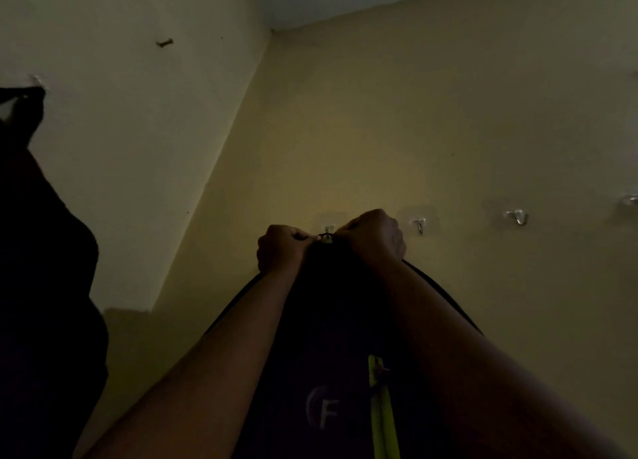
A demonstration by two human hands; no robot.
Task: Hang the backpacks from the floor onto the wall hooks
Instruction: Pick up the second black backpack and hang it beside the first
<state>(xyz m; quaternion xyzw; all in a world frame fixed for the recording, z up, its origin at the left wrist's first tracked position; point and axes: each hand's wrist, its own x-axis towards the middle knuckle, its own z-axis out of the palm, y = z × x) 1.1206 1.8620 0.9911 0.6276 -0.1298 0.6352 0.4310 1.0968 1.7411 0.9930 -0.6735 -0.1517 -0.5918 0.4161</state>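
Note:
A dark backpack [331, 320] with a pale F logo and a yellow-green zipper strip is held up against the yellow wall in front of me. My left hand [281, 246] and my right hand [374, 234] each pinch its thin top loop [324, 235], which lies at a small clear wall hook [328, 232]. Whether the loop sits over the hook I cannot tell in the dim light. Another dark backpack [41, 251] hangs on the left wall from a hook [36, 79].
Three more clear hooks stand in a row to the right: one [418, 224], another [516, 216] and a third at the frame edge [630, 200]. A nail [164, 42] sticks out high on the left wall. The room corner runs between the walls.

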